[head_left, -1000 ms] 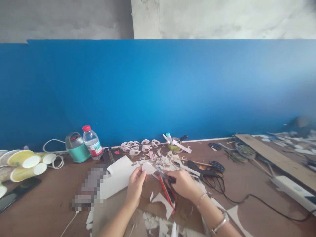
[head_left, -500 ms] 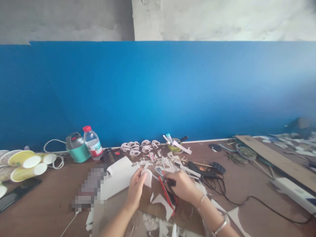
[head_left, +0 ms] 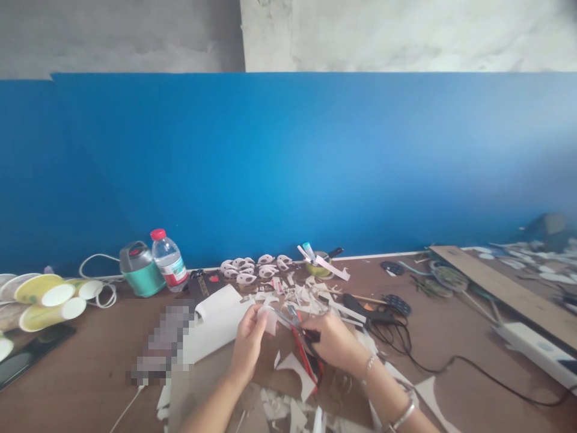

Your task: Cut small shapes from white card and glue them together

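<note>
My left hand [head_left: 247,343] pinches a small white piece of foam or paper [head_left: 270,323] between thumb and fingers. My right hand [head_left: 333,341] is closed around the dark handles of a pair of scissors [head_left: 285,320]. Their blades point left and reach the piece's upper right edge. Below the right hand, a red-handled tool [head_left: 307,359] lies on the brown board [head_left: 270,380]; its kind is partly hidden. A curved white offcut [head_left: 295,374] rests beside it, and more white scraps [head_left: 274,406] are strewn nearer to me.
White cut-out shapes with holes [head_left: 246,270] sit along the back. A green bowl [head_left: 319,269] holds strips and a pen-like stick. A water bottle [head_left: 169,261], teal container [head_left: 142,270] and paper cups [head_left: 45,291] stand left. A black glue gun [head_left: 383,316] with its cable lies right.
The scissors' blades have moved left onto the white piece, which has turned slightly in my left hand. Both hands stay nearly in place.
</note>
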Motion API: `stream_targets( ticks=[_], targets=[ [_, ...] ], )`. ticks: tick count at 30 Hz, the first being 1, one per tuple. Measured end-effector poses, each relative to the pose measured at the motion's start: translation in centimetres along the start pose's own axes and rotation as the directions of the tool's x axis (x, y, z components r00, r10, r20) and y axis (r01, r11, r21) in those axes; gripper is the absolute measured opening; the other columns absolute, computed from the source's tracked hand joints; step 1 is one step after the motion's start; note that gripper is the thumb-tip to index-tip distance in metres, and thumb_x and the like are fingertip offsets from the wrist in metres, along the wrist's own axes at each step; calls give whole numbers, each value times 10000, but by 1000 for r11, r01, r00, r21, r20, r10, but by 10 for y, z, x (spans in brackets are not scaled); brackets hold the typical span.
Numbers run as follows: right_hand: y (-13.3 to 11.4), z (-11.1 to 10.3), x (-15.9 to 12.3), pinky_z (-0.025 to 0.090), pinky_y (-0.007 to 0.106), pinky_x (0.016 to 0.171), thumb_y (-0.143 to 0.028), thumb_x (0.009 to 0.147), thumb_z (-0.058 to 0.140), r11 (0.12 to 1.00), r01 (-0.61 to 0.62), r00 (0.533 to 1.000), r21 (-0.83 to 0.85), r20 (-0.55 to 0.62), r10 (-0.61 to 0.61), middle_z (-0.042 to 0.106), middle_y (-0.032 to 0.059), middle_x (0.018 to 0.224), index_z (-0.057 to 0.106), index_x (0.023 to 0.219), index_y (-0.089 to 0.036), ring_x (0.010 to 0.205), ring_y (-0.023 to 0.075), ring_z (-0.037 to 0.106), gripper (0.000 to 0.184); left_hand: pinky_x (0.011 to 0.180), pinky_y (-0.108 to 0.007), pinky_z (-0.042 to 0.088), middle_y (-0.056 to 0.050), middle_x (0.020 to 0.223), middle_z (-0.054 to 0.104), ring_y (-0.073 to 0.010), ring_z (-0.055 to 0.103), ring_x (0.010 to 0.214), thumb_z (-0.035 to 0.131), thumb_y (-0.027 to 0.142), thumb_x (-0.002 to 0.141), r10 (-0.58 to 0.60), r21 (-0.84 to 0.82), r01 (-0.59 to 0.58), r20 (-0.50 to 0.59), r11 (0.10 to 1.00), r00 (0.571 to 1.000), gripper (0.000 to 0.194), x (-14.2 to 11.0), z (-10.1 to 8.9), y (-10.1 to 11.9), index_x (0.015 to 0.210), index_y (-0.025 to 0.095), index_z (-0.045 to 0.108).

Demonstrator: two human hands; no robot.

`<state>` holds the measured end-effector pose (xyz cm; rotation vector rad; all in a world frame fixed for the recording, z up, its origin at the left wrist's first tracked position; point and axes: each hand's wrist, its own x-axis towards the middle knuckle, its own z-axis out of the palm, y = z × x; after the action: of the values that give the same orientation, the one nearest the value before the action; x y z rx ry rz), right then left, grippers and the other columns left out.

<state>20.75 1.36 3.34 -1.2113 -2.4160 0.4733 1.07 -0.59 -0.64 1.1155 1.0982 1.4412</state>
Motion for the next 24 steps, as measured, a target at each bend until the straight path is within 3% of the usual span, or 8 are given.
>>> stream_targets(
  ticks=[24],
  targets=[
    [1,1,1,274,222,512,-67,577,446,995,-10,1000,-98,6,11,594,1,514,603,551,-198,498,118,458,206,594,-224,422,-8,675,616,-140,555,624,578,411,818,-26,-92,25,-9,995,1000,249,0,-1,-3,862,167,601]
  ],
)
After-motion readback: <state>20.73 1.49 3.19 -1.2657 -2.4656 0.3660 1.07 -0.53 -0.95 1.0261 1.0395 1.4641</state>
